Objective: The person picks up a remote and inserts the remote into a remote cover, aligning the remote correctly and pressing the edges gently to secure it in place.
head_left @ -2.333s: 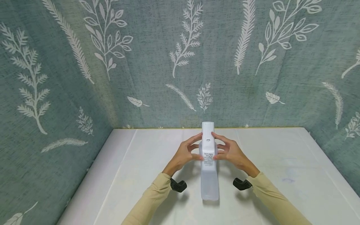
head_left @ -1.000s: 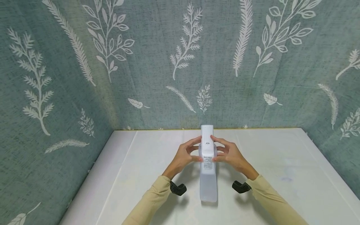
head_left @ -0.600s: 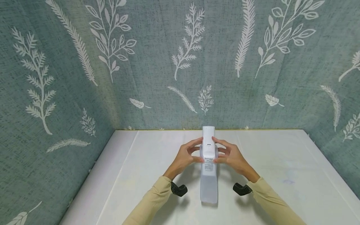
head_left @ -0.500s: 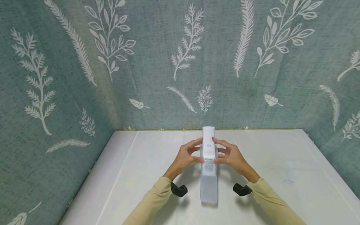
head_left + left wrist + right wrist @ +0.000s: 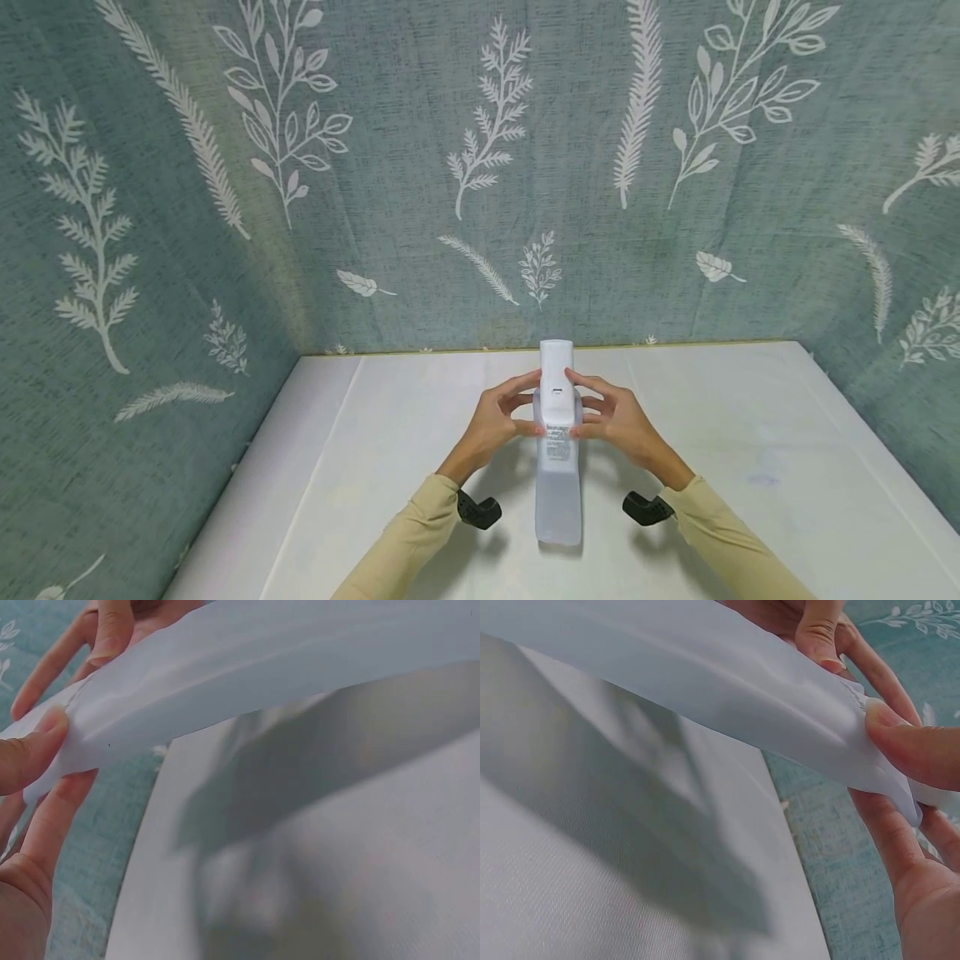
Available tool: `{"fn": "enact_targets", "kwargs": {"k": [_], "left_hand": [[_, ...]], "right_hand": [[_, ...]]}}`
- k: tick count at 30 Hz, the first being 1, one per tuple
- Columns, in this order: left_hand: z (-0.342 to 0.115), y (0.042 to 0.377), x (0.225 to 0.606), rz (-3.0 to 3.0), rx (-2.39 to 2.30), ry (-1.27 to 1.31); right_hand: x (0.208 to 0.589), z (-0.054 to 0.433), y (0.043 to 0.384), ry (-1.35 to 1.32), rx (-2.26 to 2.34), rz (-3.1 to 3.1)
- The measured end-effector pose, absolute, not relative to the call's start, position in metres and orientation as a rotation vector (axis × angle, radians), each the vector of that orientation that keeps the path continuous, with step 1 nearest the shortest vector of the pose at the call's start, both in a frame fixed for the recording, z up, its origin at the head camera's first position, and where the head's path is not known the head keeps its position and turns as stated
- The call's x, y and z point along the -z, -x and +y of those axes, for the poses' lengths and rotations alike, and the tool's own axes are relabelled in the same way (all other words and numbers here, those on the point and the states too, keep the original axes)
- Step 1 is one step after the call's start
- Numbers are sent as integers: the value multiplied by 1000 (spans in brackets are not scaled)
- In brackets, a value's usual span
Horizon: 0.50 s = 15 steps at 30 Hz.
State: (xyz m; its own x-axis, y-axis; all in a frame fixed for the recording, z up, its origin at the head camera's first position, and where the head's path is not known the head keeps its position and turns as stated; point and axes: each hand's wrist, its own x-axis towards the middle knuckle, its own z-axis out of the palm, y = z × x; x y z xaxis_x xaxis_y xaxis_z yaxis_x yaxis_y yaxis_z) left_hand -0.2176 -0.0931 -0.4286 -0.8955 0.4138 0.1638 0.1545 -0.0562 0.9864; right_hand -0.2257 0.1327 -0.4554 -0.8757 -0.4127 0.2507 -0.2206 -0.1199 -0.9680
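A long white plastic device (image 5: 557, 458) hangs just over the white table in the head view, with its narrow end away from me. It bears a small dark slot, a block of printed text and a translucent greyish near part; its exact kind is unclear. My left hand (image 5: 491, 427) pinches its left edge between thumb and fingers. From the right side, my right hand (image 5: 622, 423) grips it in the same way. In the left wrist view, the device's smooth pale underside (image 5: 225, 675) stretches away from my fingers. The right wrist view shows the thumb (image 5: 907, 742) pressing the device's face.
The white table (image 5: 375, 467) runs back to a green-grey cloth wall (image 5: 420, 250) with white leaf prints, which also closes in both sides. A black wrist camera (image 5: 480, 510) sits at my left wrist, another black wrist camera (image 5: 647, 508) at my right.
Both hands keep the same hold on the device. It sits slightly lower in the head view than 2.3 seconds ago, and the background has shifted a little as the head camera moved.
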Motion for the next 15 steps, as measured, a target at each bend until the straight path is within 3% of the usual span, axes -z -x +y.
{"fn": "enact_targets", "kwargs": {"k": [15], "left_hand": [[-89, 218, 431, 2034, -2093, -642]], "right_hand": [[454, 136, 225, 741, 2134, 2002]]}}
